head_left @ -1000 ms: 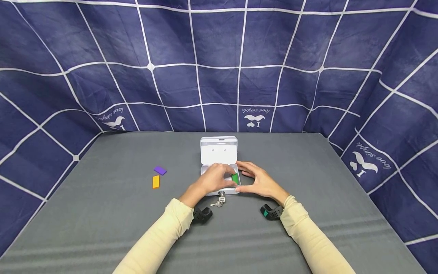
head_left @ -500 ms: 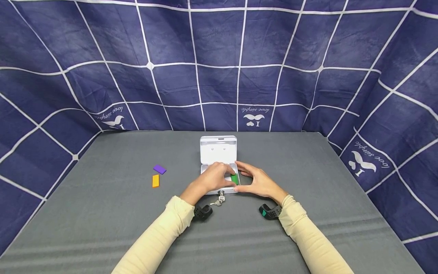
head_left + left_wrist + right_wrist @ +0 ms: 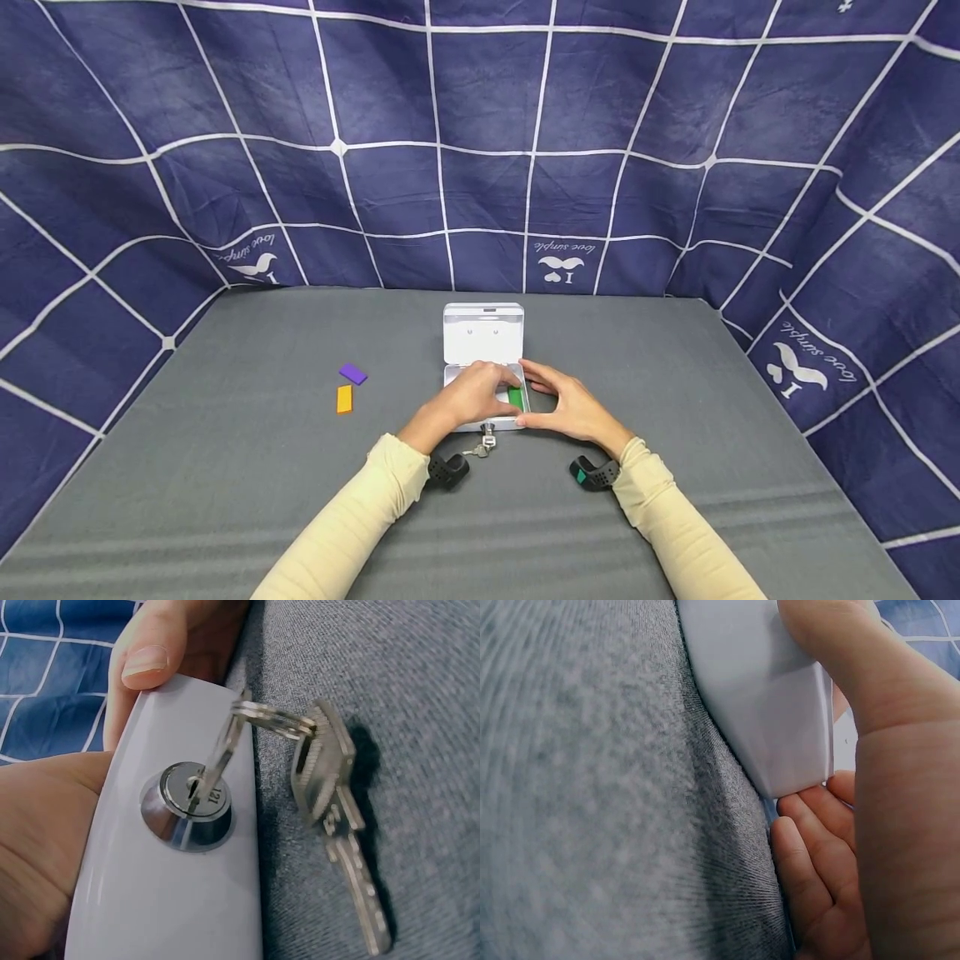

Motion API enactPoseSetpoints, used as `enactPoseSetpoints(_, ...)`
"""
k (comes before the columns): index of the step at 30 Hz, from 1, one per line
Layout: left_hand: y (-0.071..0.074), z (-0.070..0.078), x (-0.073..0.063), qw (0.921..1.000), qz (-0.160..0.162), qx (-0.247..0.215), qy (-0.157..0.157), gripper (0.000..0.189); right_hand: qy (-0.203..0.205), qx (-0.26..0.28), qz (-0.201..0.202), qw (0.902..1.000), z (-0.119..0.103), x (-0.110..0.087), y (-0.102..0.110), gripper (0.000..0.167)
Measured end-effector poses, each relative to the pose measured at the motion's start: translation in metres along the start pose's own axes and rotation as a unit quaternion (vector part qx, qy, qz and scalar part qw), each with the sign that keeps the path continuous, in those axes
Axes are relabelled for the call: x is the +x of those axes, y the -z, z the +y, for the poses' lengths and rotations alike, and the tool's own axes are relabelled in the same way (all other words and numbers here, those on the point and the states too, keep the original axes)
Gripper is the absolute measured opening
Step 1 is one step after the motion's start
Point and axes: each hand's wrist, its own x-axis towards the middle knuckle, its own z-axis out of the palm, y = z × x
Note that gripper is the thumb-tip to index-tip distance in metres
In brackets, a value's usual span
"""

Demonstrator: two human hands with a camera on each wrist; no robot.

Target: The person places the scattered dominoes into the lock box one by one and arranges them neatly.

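Note:
A white metal cash box (image 3: 483, 335) stands on the grey cloth with its lid raised. My left hand (image 3: 471, 396) reaches into it, thumb and fingers at the two ends of a green block (image 3: 515, 398) along the right inner wall. At the box's right side, my right hand (image 3: 572, 407) grips its front and back corners. The right wrist view shows its fingertips (image 3: 802, 806) touching the back corner; its thumb (image 3: 154, 656) presses the front corner in the left wrist view. One key sits in the round lock (image 3: 187, 806); another key (image 3: 330, 772) hangs from the ring.
Left of the box, an orange block (image 3: 344, 399) and a purple block (image 3: 353, 373) lie on the grey table cloth (image 3: 225, 467). A blue curtain (image 3: 480, 192) with white lines rises behind the table and along its sides. Dark bands circle both wrists.
The view has shifted slightly. Both hands stay at the box, and the green block remains between the left thumb and fingers.

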Motion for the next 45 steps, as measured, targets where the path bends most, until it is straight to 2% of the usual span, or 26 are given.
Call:
enactPoseSetpoints(6,0.008,-0.002,-0.001,1.0,0.008,-0.005,-0.002,0.038,0.009,0.002,-0.001,1.0,-0.003,0.005,0.0,0.09)
enactPoseSetpoints(10,0.017,-0.003,-0.001,0.9994,0.031,-0.011,-0.008,0.037,0.013,0.004,0.003,0.9999,-0.008,0.01,0.004,0.089)
enactPoseSetpoints(14,0.027,-0.004,-0.001,0.9985,0.046,-0.031,0.002,0.038,0.014,0.002,0.01,0.9998,-0.011,0.013,0.007,0.089)
enactPoseSetpoints(17,0.033,-0.005,-0.006,0.9973,0.053,-0.048,0.014,0.038,0.017,0.002,0.01,0.9998,-0.01,0.015,0.006,0.089)
enactPoseSetpoints(21,0.038,-0.008,-0.014,0.9944,0.075,-0.073,0.015,0.035,0.027,0.008,0.008,0.9996,-0.006,0.011,0.002,0.088)
enactPoseSetpoints(26,0.045,-0.01,-0.024,0.9876,0.107,-0.113,0.018,0.033,0.024,0.008,0.013,0.9996,-0.001,0.005,-0.003,0.087)
enactPoseSetpoints(33,0.064,-0.009,-0.037,0.9766,0.102,-0.187,0.028,0.035,0.021,0.026,0.012,0.9994,-0.004,0.004,-0.006,0.088)
enactPoseSetpoints(40,0.073,-0.005,-0.048,0.9742,0.106,-0.195,0.041,0.038,0.02,0.032,0.016,0.9992,-0.003,0.001,-0.006,0.087)
enactPoseSetpoints(45,0.08,-0.005,-0.055,0.9759,0.113,-0.181,0.046,0.043,0.018,0.026,0.019,0.9993,-0.003,-0.001,-0.006,0.087)
